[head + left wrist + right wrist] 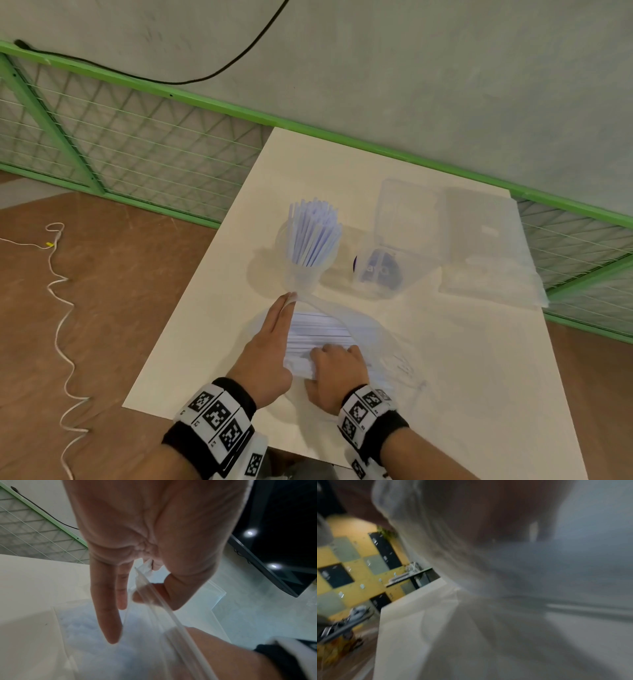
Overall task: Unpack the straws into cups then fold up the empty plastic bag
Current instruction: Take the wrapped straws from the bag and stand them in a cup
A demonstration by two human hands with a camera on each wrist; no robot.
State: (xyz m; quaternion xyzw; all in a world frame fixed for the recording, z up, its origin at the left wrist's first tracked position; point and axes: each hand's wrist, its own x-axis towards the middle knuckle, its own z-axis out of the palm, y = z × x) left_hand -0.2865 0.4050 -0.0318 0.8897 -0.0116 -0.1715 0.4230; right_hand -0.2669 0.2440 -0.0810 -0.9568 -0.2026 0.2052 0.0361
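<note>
A clear cup (pixel 303 275) stands mid-table, holding several pale blue-white straws (pixel 315 233) upright. Just in front of it lies the clear plastic bag (pixel 371 330) with a bundle of straws (pixel 320 330) inside. My left hand (pixel 287 308) pinches the bag's zip edge (pixel 155 602) between thumb and a finger and lifts it, with the other fingers (pixel 109 615) straight. My right hand (pixel 334 358) has its fingers curled round the near end of the bundle at the bag's mouth. The right wrist view is blurred, with plastic film over it.
A clear lidded box (pixel 380 270) with something dark blue inside stands open to the right of the cup. A flat stack of clear bags (pixel 486 250) lies at the far right. The white table (pixel 212 308) ends close on the left; a green mesh fence (pixel 137 150) runs behind.
</note>
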